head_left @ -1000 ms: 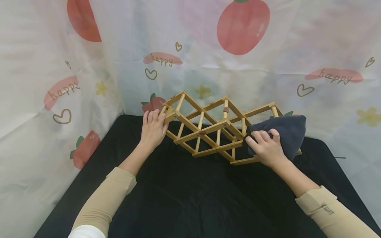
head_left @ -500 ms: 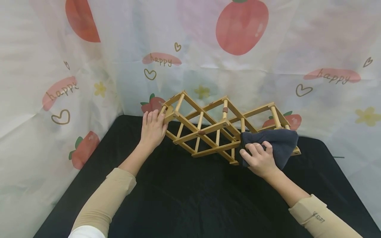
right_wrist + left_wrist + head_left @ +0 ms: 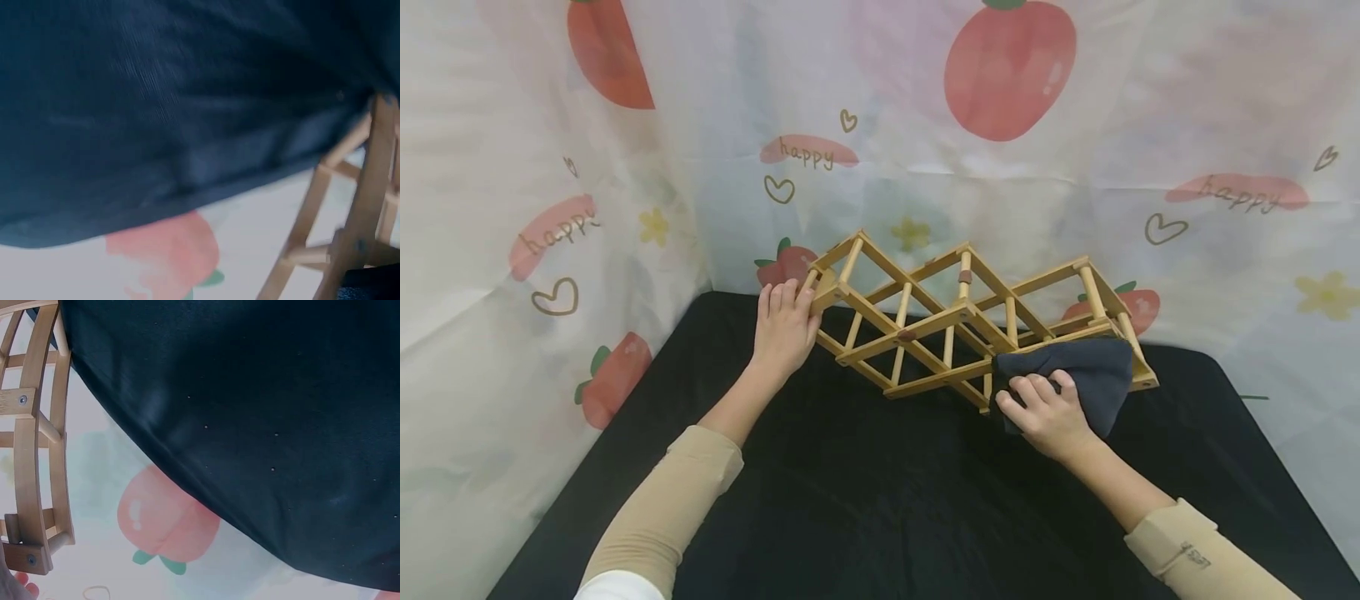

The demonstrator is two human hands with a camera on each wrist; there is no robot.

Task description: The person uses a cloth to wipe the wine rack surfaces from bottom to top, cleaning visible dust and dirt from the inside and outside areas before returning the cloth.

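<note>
A folding wooden lattice rack (image 3: 906, 335) of crossed slats and round rods stands at the back of the black-covered table. My left hand (image 3: 784, 329) holds its left end, fingers up over the end piece; in the left wrist view only a sliver of that hand shows beside the rack (image 3: 27, 469). With bent fingers my right hand (image 3: 1048, 412) grips a dark blue cloth (image 3: 1101, 375) against the lower front slats near the right end. Part of those slats is hidden behind the cloth. The right wrist view catches the rack (image 3: 356, 206) and a cloth corner (image 3: 372, 284).
Black fabric (image 3: 880, 500) covers the table, with rounded far corners. Close behind and on the left hangs a pale curtain (image 3: 722, 75) printed with fruit, hearts and "happy"; it also hangs at the right.
My right hand and the cloth have moved left and down toward the front of the rack, uncovering its upper right end. The left hand has stayed in place on the rack.
</note>
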